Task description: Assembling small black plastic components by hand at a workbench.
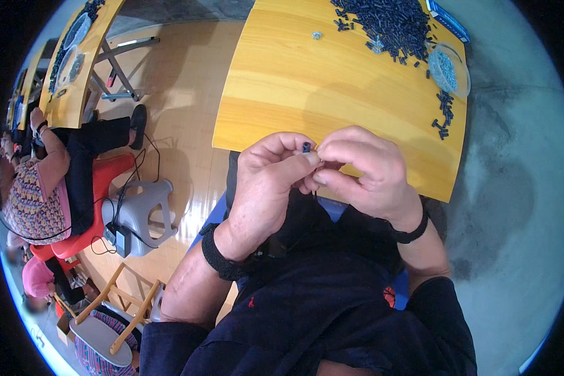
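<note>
A yellow table (276,88) has a heap of black pieces (388,25) far right, a clear tub (460,80) to its right. At the near edge, the left hand (263,175) narrowly pinches a small dark piece (306,147); whether the right hand (371,164) beside it grips anything, I cannot tell.

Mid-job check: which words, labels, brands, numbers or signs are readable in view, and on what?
None can be read.
Blue box at the right edge of the table: pale print, too small and slanted to read.
Dark shirt: small red emblem, no legible lettering.
Small dark piece at the left hand: no lettering I can make out.
</note>
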### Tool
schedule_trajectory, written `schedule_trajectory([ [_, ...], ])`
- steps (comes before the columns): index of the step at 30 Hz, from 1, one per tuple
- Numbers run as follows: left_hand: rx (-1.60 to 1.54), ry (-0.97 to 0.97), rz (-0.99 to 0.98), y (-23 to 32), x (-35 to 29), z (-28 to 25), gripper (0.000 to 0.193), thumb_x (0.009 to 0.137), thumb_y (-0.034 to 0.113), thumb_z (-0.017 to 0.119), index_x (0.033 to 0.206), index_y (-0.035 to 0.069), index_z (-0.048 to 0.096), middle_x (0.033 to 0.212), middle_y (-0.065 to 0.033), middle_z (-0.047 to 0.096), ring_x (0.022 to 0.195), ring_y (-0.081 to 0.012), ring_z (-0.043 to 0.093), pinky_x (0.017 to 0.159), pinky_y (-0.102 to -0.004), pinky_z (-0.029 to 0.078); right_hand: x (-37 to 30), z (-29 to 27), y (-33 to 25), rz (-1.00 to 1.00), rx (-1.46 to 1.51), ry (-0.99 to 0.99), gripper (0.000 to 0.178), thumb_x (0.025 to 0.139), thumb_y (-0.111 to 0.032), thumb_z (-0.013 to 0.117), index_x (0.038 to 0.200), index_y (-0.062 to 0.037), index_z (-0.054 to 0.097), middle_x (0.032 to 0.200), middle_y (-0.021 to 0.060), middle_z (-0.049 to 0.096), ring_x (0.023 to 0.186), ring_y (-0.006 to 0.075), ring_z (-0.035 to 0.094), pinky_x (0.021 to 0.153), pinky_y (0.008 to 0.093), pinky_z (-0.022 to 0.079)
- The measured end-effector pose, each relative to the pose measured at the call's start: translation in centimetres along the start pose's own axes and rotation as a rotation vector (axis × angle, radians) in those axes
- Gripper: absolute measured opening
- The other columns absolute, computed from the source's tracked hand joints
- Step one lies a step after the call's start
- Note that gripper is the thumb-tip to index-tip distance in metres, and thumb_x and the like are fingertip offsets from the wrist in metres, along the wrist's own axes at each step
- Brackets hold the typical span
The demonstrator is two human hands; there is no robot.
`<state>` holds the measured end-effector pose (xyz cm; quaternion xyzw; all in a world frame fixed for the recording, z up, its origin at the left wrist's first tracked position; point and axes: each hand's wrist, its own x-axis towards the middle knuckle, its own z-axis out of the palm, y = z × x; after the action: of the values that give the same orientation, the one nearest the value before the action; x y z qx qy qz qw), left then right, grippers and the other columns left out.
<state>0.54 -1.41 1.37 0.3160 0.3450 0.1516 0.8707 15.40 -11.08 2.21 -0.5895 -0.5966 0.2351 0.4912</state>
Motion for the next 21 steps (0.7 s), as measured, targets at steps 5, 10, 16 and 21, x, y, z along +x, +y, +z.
schedule_trajectory([
  [5, 0.035, 0.027, 0.034, 0.0, 0.0, 0.0, 0.007, 0.088, 0.000, 0.064, 0.095, 0.001, 0.066, 0.075, -0.0029, 0.066, 0.062, -0.0078, 0.060, 0.057, -0.0201, 0.047, -1.1, 1.3, 0.6, 0.199, 0.292, 0.119, 0.016, 0.081, 0.005, 0.068, 0.096, 0.0012, 0.066, 0.093, 0.0099, 0.063, 0.075, 0.0142, 0.065, 0.061, 0.0262, 0.052],
  [10, 0.072, 0.000, 0.049, 0.1, 0.0, 0.0, 0.010, 0.089, 0.001, 0.065, 0.098, 0.001, 0.067, 0.078, -0.0046, 0.068, 0.066, -0.0090, 0.063, 0.058, -0.0202, 0.048, -1.7, 1.8, 1.0, 0.217, 0.332, 0.181, 0.016, 0.084, 0.007, 0.064, 0.098, 0.0012, 0.066, 0.096, 0.0099, 0.063, 0.079, 0.0118, 0.062, 0.065, 0.0222, 0.051],
  [16, 0.188, -0.007, 0.101, -0.2, 0.3, -0.3, 0.012, 0.089, 0.001, 0.065, 0.101, -0.001, 0.069, 0.086, -0.0099, 0.071, 0.070, -0.0128, 0.066, 0.062, -0.0227, 0.051, -2.5, 2.1, 1.1, 0.313, 0.632, 0.325, 0.014, 0.088, 0.009, 0.059, 0.100, 0.0033, 0.066, 0.107, 0.0137, 0.067, 0.084, 0.0116, 0.065, 0.068, 0.0229, 0.053],
  [21, 0.284, -0.032, 0.271, -1.3, 0.5, -0.8, 0.012, 0.090, -0.001, 0.064, 0.101, -0.003, 0.068, 0.092, -0.0125, 0.071, 0.072, -0.0145, 0.067, 0.065, -0.0250, 0.054, -2.6, 0.9, 1.3, 0.276, 0.513, 0.277, 0.014, 0.088, 0.011, 0.055, 0.097, 0.0045, 0.065, 0.097, 0.0140, 0.070, 0.085, 0.0148, 0.068, 0.071, 0.0265, 0.056],
])
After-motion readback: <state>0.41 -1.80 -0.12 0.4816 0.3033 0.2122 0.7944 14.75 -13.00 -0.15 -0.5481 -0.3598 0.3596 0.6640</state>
